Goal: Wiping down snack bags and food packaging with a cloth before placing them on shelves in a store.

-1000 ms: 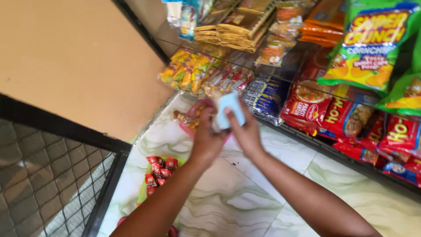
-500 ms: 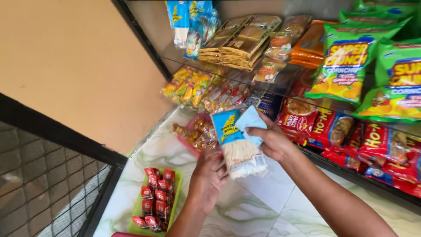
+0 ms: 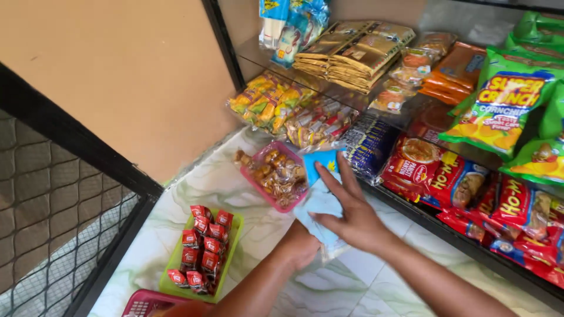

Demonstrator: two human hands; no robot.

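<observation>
**Two hands on a packet at a stocked snack counter**

The right hand point(image 3: 352, 217) lies flat, fingers spread, on a pale blue and clear plastic packet point(image 3: 320, 202), pressing it to the white marble counter with green veins point(image 3: 235, 176) rather than clasping it. The packet sits just beside a pink plastic tray of wrapped brown sweets point(image 3: 275, 175) and in front of dark blue packets point(image 3: 367, 144) under the glass shelf. The left hand point(image 3: 301, 248) is at the packet's near end; whether it pinches the film cannot be told, since its fingers are turned under.

Risks, as judged: the smooth film may slide on the polished stone under an open palm; a sideways push could nudge the pink tray; the right forearm passes close to the red noodle packets point(image 3: 464, 182), which could be brushed out of line.

Obscured: the packet's contents and lower edge lie under the hands. A green tray of small red sachets point(image 3: 202, 249) shows fully, while a red basket point(image 3: 147, 302) is cut by the bottom edge.
</observation>
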